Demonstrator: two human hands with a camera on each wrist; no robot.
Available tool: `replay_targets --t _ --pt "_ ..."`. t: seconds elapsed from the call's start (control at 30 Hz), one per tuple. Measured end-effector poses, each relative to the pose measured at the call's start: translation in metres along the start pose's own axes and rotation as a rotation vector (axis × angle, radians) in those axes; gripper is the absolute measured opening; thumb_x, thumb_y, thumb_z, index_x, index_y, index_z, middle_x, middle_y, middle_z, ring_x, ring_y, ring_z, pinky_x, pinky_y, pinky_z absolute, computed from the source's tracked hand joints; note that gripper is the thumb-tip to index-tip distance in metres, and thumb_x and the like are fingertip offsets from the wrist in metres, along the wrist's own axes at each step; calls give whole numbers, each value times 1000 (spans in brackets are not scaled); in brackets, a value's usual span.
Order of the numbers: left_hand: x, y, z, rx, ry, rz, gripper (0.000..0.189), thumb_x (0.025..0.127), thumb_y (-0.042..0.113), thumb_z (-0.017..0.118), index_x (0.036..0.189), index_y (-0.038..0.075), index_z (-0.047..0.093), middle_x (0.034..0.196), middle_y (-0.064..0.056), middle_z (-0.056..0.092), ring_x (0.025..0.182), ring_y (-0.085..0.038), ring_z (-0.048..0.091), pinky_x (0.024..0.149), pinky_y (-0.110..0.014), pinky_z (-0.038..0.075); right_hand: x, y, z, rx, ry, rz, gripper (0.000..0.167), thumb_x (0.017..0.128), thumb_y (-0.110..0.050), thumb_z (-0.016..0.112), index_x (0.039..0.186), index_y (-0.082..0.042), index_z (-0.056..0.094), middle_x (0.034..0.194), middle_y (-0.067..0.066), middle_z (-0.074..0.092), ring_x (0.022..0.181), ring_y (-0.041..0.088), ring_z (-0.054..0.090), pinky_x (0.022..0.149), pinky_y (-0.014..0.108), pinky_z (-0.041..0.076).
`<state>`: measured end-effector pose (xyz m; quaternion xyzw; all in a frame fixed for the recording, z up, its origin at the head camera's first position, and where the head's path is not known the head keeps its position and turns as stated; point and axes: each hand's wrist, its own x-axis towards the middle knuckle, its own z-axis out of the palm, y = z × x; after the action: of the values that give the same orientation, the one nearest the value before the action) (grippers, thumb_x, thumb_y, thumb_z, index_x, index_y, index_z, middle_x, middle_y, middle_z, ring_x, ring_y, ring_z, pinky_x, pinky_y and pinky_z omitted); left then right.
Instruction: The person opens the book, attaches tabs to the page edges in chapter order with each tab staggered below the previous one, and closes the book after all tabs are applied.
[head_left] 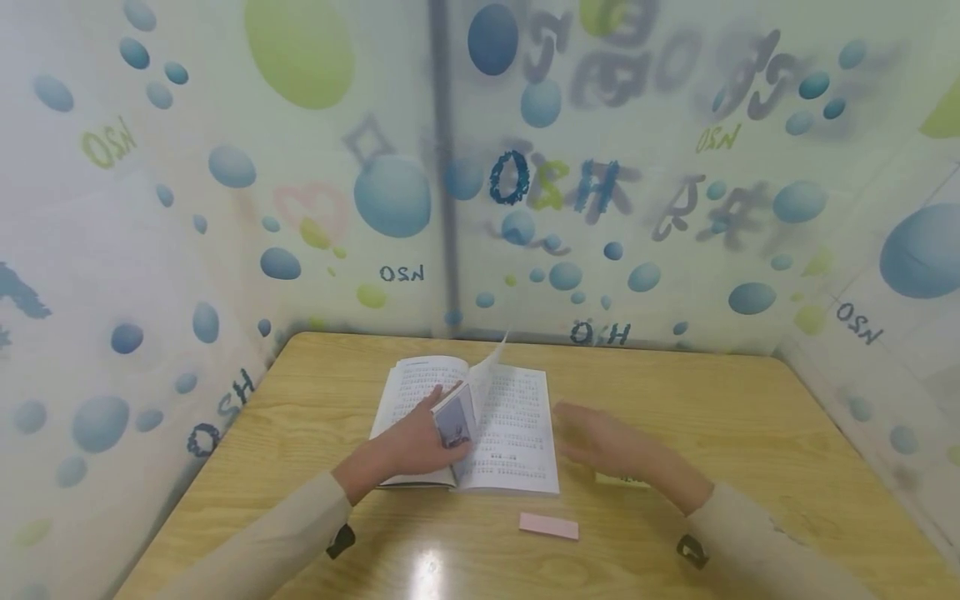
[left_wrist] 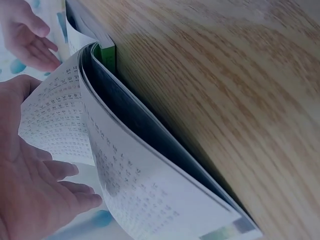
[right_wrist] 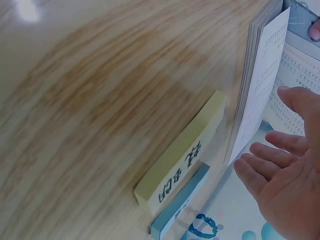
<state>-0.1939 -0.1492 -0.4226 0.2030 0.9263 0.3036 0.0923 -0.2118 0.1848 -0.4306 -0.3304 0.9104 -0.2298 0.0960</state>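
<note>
On table (head_left: 660, 383), open book (head_left: 513, 425), fold (head_left: 457, 483) front-to-back

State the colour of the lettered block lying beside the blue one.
Pale yellow with dark lettering; the block shows best in the right wrist view.

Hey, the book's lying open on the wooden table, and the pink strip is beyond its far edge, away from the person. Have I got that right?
Not quite: the pink strip lies off the book's near edge, on the person's side, as the head view shows. The book does lie open on the wooden table.
</note>
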Motion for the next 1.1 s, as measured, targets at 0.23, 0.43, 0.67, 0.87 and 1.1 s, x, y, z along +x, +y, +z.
replay_targets --t 0.23,0.43,0.67,0.87,1.1 --pt "11 5 8 158 -30 191 48 91 35 72 101 -12 72 160 -21 32 144 -51 24 119 -52 20 3 2 2 -27 19 -54 59 103 -23 62 149 9 42 150 25 45 138 41 42 111 55 35" --pt "19 9 14 299 -70 287 54 92 38 69 113 -12 70 161 -21 28 147 -44 22 120 -51 17 3 3 2 -31 29 -47 60 103 -25 63 149 7 42 151 23 45 139 41 41 112 56 34" --pt "13 7 6 265 -22 277 43 92 32 70 73 -7 70 135 -22 61 146 -42 27 119 -51 21 2 2 1 -37 11 -8 60 103 -26 62 150 5 42 152 22 44 140 37 41 112 53 34" --pt "0 -1 -4 128 24 154 65 91 30 70 139 -9 54 104 -18 74 146 -42 26 111 -50 37 2 -3 0 -27 -2 -19 60 103 -25 62 150 6 42 152 23 44 140 38 41 112 53 34" --pt "-13 -18 -19 37 104 33 91 95 34 71 163 7 17 161 -26 24 147 -47 18 113 -58 29 4 -12 -1 0 -16 -7 60 102 -26 64 151 4 43 153 20 43 141 38 39 113 54 32"
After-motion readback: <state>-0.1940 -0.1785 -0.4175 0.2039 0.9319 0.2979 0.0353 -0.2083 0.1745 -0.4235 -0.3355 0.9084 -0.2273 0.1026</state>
